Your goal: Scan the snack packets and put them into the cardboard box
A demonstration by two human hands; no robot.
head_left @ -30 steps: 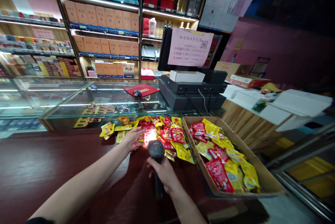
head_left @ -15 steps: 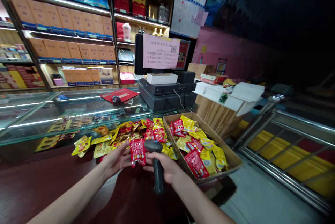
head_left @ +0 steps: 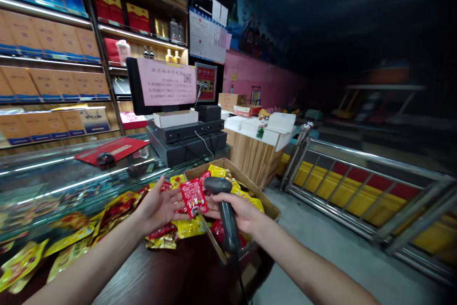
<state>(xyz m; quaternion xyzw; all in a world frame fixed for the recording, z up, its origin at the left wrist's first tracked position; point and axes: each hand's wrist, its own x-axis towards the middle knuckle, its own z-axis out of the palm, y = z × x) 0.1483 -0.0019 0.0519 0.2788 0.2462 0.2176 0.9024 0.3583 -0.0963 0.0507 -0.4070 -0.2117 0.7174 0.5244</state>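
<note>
A red snack packet (head_left: 194, 198) lies against the fingers of my left hand (head_left: 159, 208), whose palm is turned up and whose fingers are spread beneath it. My right hand (head_left: 240, 211) is wrapped round a dark handheld scanner (head_left: 229, 224), its fingertips close to the packet's right edge. The scanner's head points toward the upper left, just right of the packet. Behind both hands is a cardboard box (head_left: 269, 207) holding yellow and red packets, partly hidden by my right hand. Loose yellow packets (head_left: 26, 260) are strewn along the counter to the left.
A glass display counter (head_left: 46, 172) carries a red mat (head_left: 119, 149) with a mouse (head_left: 105, 158). Behind stand a monitor with a pink sign (head_left: 167, 81) and a black cash drawer (head_left: 189, 145). A metal railing (head_left: 357, 155) is at the right.
The view has turned right, so the shelves and counter sit further left. My hands, the red packet and the scanner are now in front of the cardboard box; the packet is tilted more.
</note>
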